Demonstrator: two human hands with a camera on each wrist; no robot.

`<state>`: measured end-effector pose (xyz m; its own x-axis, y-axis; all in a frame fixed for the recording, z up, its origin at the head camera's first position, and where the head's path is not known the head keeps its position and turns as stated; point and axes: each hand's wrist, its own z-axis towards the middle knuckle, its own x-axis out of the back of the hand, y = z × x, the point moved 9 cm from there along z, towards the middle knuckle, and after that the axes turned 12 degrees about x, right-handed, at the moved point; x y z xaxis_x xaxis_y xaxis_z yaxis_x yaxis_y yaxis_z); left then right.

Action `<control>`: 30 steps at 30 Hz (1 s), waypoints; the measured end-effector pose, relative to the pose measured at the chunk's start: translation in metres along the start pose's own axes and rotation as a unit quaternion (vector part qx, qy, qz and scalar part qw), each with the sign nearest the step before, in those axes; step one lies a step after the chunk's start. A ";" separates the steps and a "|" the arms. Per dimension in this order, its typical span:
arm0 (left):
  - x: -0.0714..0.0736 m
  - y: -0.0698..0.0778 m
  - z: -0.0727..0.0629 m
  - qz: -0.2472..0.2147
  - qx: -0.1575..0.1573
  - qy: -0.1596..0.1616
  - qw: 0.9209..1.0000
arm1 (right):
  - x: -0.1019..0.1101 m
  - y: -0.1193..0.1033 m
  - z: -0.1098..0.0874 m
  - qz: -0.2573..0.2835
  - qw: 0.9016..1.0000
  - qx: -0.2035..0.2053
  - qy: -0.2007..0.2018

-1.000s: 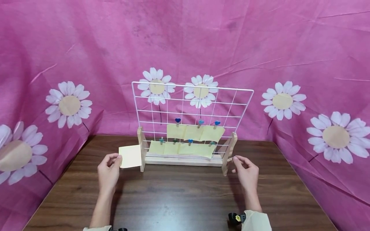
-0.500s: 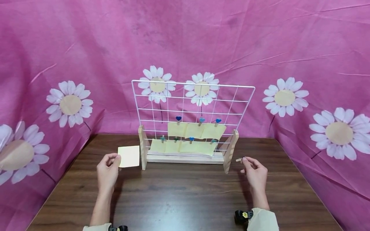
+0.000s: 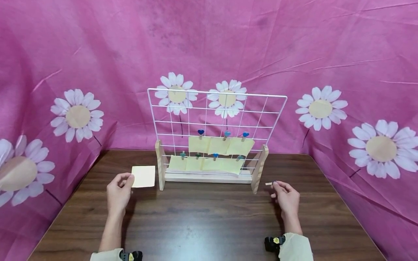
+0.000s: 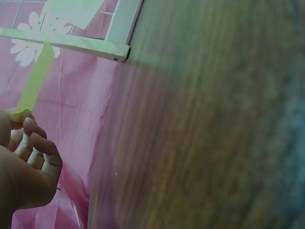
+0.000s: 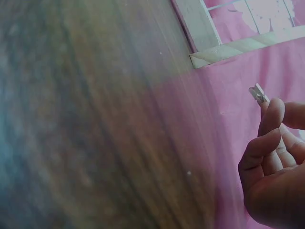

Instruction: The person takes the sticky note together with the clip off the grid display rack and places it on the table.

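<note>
My left hand (image 3: 118, 192) pinches a pale yellow sticky note (image 3: 143, 176) by its edge, left of the wire grid rack (image 3: 213, 108). In the left wrist view the sticky note (image 4: 37, 78) shows nearly edge-on between thumb and fingers. On the other side of the rack, my right hand (image 3: 287, 199) pinches a small wooden clothespin (image 3: 269, 183); its jaws stick out past the fingertips in the right wrist view, the rest covered by thumb and finger. Two rows of yellow notes (image 3: 199, 145) hang on the grid, held by clothespins topped with hearts (image 3: 246, 135) and green shapes.
The rack has wooden side legs (image 3: 258, 174) and a wooden base bar (image 3: 209, 177), standing toward the back of a dark wood table (image 3: 196, 217). Behind it hangs a pink cloth (image 3: 130, 54) with white daisies.
My right hand has moved away from the rack's right leg, outward to the right, with the clothespin. My left hand has shifted slightly left and down with the note.
</note>
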<state>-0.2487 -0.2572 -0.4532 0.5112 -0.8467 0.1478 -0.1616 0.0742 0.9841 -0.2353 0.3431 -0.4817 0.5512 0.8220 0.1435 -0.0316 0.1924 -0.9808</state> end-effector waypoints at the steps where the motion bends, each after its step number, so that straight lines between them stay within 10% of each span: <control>1: 0.000 -0.002 0.001 0.004 0.003 -0.001 1.000 | 0.000 0.002 0.000 -0.004 1.000 -0.002 -0.003; 30: -0.005 -0.047 0.025 0.069 0.080 -0.063 0.992 | -0.005 0.027 0.009 -0.024 0.993 -0.046 -0.102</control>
<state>-0.2644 -0.2700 -0.5023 0.3665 -0.8942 0.2570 -0.3608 0.1180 0.9252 -0.2461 0.3486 -0.5074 0.3687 0.9068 0.2045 0.0711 0.1919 -0.9788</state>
